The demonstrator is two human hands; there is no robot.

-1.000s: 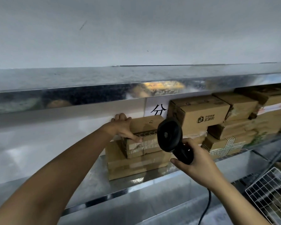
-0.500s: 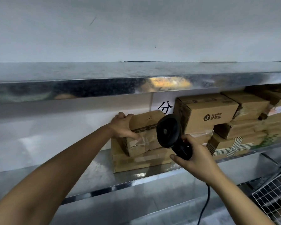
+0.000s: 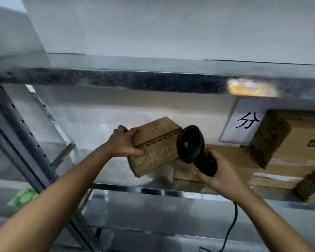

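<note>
My left hand grips the left end of a small brown cardboard box with a patterned tape strip, holding it tilted in the air in front of the metal shelf. My right hand grips the handle of a black corded barcode scanner, whose round head faces the box's right end and covers part of it. A flat cardboard box lies on the shelf behind the scanner.
More cardboard boxes are stacked on the shelf at the right, under a white paper sign. An upper shelf edge runs overhead. A perforated metal upright stands left. Something green lies at the lower left. The scanner cable hangs down.
My left hand has lifted the small box off the flat box and pulled it leftward and out from the shelf, tilted. The scanner follows it. The view has swung left.
</note>
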